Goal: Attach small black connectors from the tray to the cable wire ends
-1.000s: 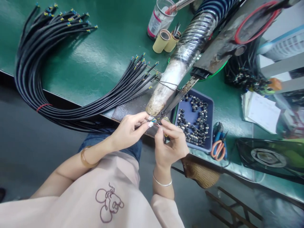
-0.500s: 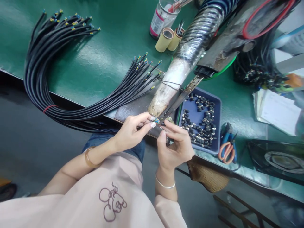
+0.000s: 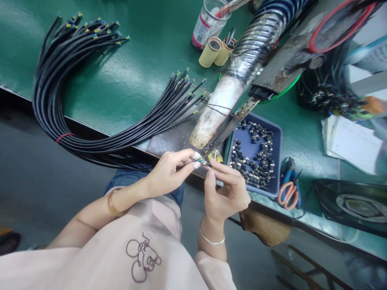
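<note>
My left hand (image 3: 177, 168) is closed, thumb and forefinger pinching the end of a black cable, whose blue and yellow-green wires (image 3: 200, 160) show at the fingertips. Opposite it, my right hand (image 3: 225, 189) is closed in a pinch on a small connector (image 3: 206, 162) with shiny metal pins, mostly covered by the fingers. The wires and pins meet or nearly meet; contact cannot be made out. Just above both hands is the lower tip of a soldering iron (image 3: 216, 139) fixed on a stand, beside a foil-wrapped hose (image 3: 205, 129).
A tied bundle of black cables (image 3: 90, 146) curves across the green bench (image 3: 145, 48). Right of my hands stands a blue tray (image 3: 278, 161) of small black connectors. Pliers (image 3: 288, 189), papers (image 3: 353, 141), a clear cup (image 3: 204, 28) and two small tubs (image 3: 211, 52) lie around.
Both hands have shifted slightly down and right, away from the hose mouth. Shiny pins now show beside the coloured wires, and a yellow piece behind the right fingers is more visible.
</note>
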`<action>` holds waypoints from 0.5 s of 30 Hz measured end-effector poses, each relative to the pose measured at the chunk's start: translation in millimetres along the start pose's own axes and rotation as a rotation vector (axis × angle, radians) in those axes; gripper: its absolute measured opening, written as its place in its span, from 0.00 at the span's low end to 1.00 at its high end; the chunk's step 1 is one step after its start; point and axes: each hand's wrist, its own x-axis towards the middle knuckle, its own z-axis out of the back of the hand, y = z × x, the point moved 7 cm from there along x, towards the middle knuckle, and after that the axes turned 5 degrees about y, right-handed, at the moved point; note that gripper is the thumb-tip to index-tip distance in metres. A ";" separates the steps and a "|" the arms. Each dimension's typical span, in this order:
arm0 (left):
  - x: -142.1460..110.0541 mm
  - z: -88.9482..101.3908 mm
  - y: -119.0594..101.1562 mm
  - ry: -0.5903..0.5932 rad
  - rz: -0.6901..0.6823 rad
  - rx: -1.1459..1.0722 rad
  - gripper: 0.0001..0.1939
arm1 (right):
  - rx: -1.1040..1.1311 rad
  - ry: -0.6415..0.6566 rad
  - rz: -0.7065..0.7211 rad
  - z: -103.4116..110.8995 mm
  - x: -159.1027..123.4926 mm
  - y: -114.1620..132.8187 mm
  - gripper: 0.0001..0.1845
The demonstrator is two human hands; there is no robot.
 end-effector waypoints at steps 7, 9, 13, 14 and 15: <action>-8.6 4.5 -16.2 -0.022 -0.215 0.077 0.07 | 0.048 -0.061 -0.094 11.1 3.4 -3.1 0.07; -10.2 3.7 -18.2 -0.019 -0.258 0.081 0.08 | 0.050 -0.006 -0.152 9.3 7.0 -3.8 0.05; -10.3 4.3 -18.5 -0.001 -0.270 0.066 0.08 | 0.118 0.086 -0.230 3.1 13.8 -4.9 0.06; -10.0 5.8 -19.1 -0.004 -0.272 0.061 0.08 | 0.160 0.114 -0.243 0.4 15.0 -5.9 0.06; -9.6 7.4 -20.2 -0.005 -0.276 0.057 0.08 | 0.206 0.152 -0.250 -3.1 16.0 -6.8 0.06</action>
